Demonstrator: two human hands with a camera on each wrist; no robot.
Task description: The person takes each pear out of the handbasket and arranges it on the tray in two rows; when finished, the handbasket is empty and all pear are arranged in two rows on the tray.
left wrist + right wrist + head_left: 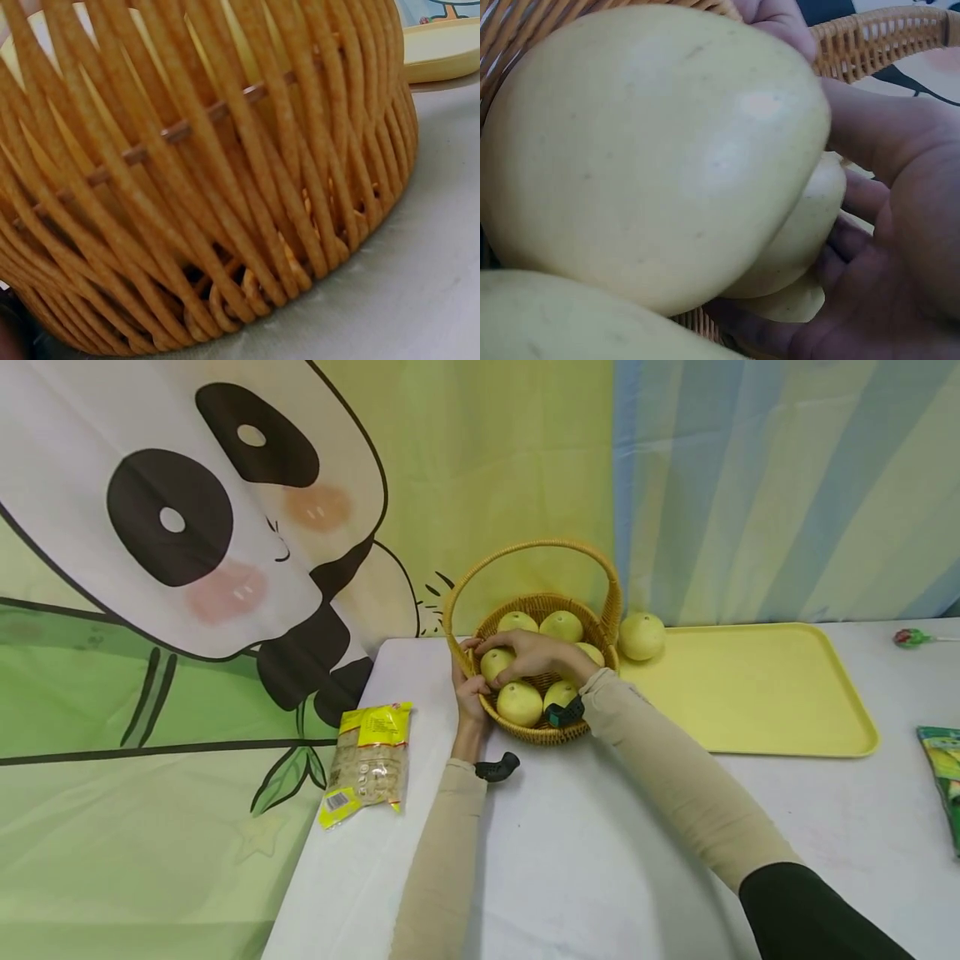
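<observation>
Pale yellow, a round fruit (pixel 494 665) is sitting inside the wicker basket (pixel 543 734); the right hand (pixel 536 654) is gripping it between thumb and fingers! The left hand (pixel 468 692) is clasping the basket's side, while another fruit (pixel 642 637) is resting at the tray (pixel 757 693).

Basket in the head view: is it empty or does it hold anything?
Not empty: several yellow fruits sit inside the basket, and the right hand holds one there.
</observation>
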